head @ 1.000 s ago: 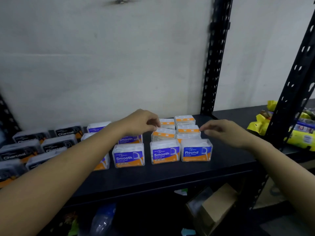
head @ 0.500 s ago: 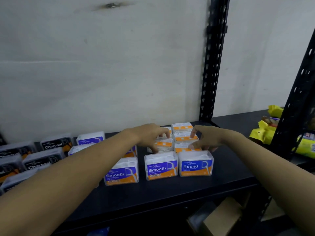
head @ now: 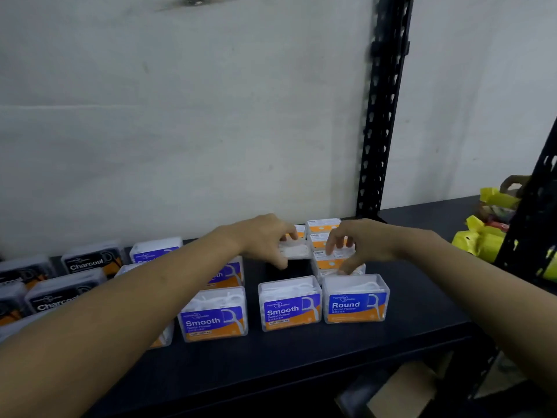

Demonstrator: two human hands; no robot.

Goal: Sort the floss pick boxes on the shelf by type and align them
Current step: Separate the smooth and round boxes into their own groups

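left hand [head: 265,240] round clear box [head: 297,251], right hand [head: 366,244] round orange-topped box [head: 329,261]

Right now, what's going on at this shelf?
A person is sorting at a black shelf. The left hand grips a clear box behind the front Smooth box; the right hand grips an orange-topped box behind the front Round box. Charcoal boxes sit at the left.

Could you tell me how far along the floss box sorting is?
Done: Charcoal boxes grouped at left, Smooth boxes beside them. In hand: left hand holds a tilted box; right hand grips an orange-topped box behind the Round box. Left: placing both and squaring the rows.
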